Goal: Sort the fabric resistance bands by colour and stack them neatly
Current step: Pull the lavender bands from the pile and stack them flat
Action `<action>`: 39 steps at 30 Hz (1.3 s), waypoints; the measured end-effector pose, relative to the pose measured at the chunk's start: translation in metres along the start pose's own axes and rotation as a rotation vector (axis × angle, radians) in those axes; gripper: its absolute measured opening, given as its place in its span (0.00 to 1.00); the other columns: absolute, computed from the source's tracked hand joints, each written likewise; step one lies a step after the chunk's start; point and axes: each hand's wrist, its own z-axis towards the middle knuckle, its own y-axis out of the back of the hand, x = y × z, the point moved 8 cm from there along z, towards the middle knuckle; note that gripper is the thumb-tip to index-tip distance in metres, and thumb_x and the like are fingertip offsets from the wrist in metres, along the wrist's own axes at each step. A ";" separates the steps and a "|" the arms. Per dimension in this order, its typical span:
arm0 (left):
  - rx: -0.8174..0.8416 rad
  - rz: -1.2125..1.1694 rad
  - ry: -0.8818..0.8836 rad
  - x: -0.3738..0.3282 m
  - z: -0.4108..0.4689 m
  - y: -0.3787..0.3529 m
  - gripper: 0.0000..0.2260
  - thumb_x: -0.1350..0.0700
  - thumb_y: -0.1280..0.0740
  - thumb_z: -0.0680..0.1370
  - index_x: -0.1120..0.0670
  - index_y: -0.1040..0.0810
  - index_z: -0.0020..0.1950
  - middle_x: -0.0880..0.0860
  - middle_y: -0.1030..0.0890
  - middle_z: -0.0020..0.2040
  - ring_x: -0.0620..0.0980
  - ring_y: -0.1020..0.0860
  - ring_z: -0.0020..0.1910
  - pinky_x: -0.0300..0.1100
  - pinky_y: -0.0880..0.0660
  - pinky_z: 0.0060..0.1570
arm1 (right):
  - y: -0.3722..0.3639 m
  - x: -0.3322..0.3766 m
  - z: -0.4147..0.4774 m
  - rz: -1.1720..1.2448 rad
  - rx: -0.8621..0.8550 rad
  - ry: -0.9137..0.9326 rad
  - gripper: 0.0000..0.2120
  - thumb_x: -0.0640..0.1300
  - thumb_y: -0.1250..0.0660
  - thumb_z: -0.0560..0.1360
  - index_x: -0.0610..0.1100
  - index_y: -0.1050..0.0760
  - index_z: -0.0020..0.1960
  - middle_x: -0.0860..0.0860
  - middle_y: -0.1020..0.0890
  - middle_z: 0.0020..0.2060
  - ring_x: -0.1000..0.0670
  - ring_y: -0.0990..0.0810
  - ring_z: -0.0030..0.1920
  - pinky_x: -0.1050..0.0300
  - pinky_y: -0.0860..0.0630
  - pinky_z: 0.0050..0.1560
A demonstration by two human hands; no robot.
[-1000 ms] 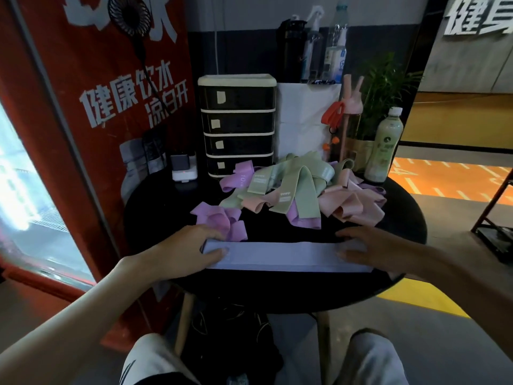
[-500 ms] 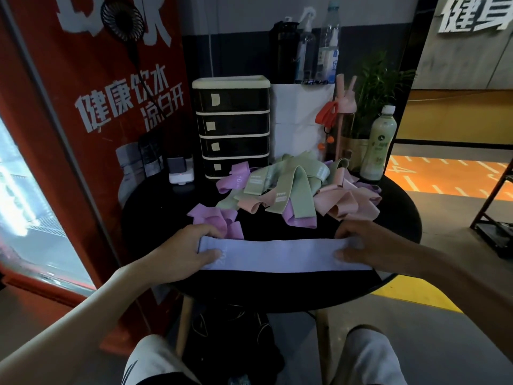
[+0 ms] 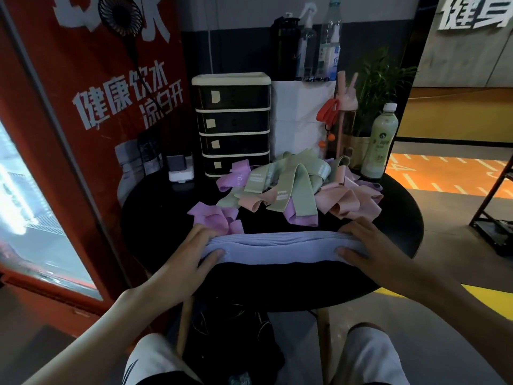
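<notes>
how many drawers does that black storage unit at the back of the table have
4, stacked in the black drawer unit: top drawer, second drawer, third drawer, bottom drawer, which sits behind the band pile. None looks hidden.

- L hand (image 3: pixel 191 257) grips left end of lilac bands (image 3: pixel 277 247): thumb on near face, fingers behind.
- R hand (image 3: pixel 372 245) grips right end the same way.
- Lilac bands: several layers, top edges lined up, held btwn the hands over near part of black bench (image 3: pixel 166 207).
- Purple band (image 3: pixel 216 218) crumpled just beside L hand.
- Mixed pile (image 3: pixel 299 187) of green, pink & purple bands mid-bench.
- Drawer unit (image 3: pixel 231 120) at back; bottle (image 3: pixel 380 143) back right.
</notes>
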 end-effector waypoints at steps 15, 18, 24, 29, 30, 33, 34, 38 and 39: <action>-0.033 -0.081 0.114 0.011 -0.002 0.004 0.04 0.50 0.33 0.79 0.49 0.25 0.50 0.44 0.25 0.46 0.45 0.24 0.46 0.31 0.30 0.44 | 0.001 -0.014 -0.001 0.160 -0.050 -0.065 0.11 0.49 0.31 0.76 0.54 0.29 0.56 0.57 0.28 0.52 0.63 0.28 0.51 0.69 0.31 0.49; -0.073 -0.247 0.272 0.015 -0.001 0.013 0.05 0.56 0.27 0.76 0.48 0.21 0.49 0.48 0.18 0.43 0.42 0.20 0.41 0.32 0.25 0.40 | 0.011 -0.016 -0.002 0.280 -0.106 -0.163 0.12 0.45 0.28 0.74 0.49 0.24 0.56 0.55 0.21 0.50 0.59 0.23 0.49 0.59 0.25 0.49; 0.007 -0.497 0.632 0.031 -0.004 0.023 0.17 0.57 0.22 0.71 0.53 0.22 0.57 0.58 0.15 0.46 0.54 0.16 0.42 0.43 0.19 0.38 | 0.014 -0.006 -0.002 0.620 0.105 -0.366 0.07 0.45 0.29 0.75 0.45 0.19 0.51 0.47 0.16 0.45 0.48 0.17 0.47 0.50 0.21 0.49; 0.108 -0.296 0.655 0.036 -0.006 0.019 0.21 0.55 0.21 0.71 0.51 0.27 0.58 0.59 0.17 0.45 0.50 0.19 0.39 0.41 0.24 0.37 | -0.001 -0.007 0.003 0.260 0.288 -0.360 0.06 0.46 0.29 0.75 0.44 0.20 0.49 0.47 0.19 0.47 0.47 0.21 0.49 0.57 0.26 0.45; 0.106 -0.298 0.652 0.036 -0.006 0.019 0.21 0.55 0.21 0.71 0.50 0.27 0.59 0.59 0.17 0.46 0.50 0.19 0.40 0.42 0.23 0.38 | -0.002 -0.006 0.004 0.228 0.292 -0.342 0.07 0.46 0.30 0.75 0.44 0.20 0.49 0.47 0.19 0.46 0.47 0.21 0.49 0.57 0.26 0.45; 0.059 -0.321 0.616 0.026 -0.005 0.024 0.22 0.56 0.21 0.71 0.51 0.28 0.59 0.60 0.17 0.48 0.52 0.18 0.42 0.43 0.21 0.40 | -0.003 -0.007 0.004 0.213 0.305 -0.319 0.06 0.47 0.30 0.76 0.44 0.21 0.49 0.48 0.19 0.46 0.49 0.21 0.47 0.58 0.26 0.45; 0.032 -0.321 0.588 0.018 -0.003 0.029 0.22 0.57 0.22 0.71 0.51 0.28 0.60 0.59 0.17 0.49 0.53 0.18 0.43 0.43 0.21 0.40 | -0.004 -0.008 0.005 0.196 0.319 -0.315 0.06 0.47 0.30 0.76 0.45 0.21 0.49 0.49 0.19 0.46 0.50 0.21 0.47 0.58 0.26 0.45; -0.018 -0.238 0.348 -0.037 0.031 0.063 0.23 0.58 0.22 0.71 0.47 0.29 0.58 0.56 0.18 0.47 0.59 0.17 0.46 0.53 0.19 0.47 | -0.005 -0.012 0.011 -0.027 0.433 -0.298 0.06 0.51 0.31 0.76 0.50 0.24 0.48 0.51 0.21 0.48 0.50 0.22 0.48 0.57 0.27 0.47; 0.005 -0.203 0.272 -0.056 0.042 0.070 0.23 0.57 0.22 0.70 0.45 0.29 0.58 0.56 0.18 0.47 0.59 0.18 0.47 0.55 0.19 0.47 | -0.004 -0.009 0.016 -0.106 0.476 -0.265 0.08 0.52 0.31 0.76 0.47 0.23 0.49 0.50 0.21 0.47 0.49 0.22 0.47 0.57 0.28 0.45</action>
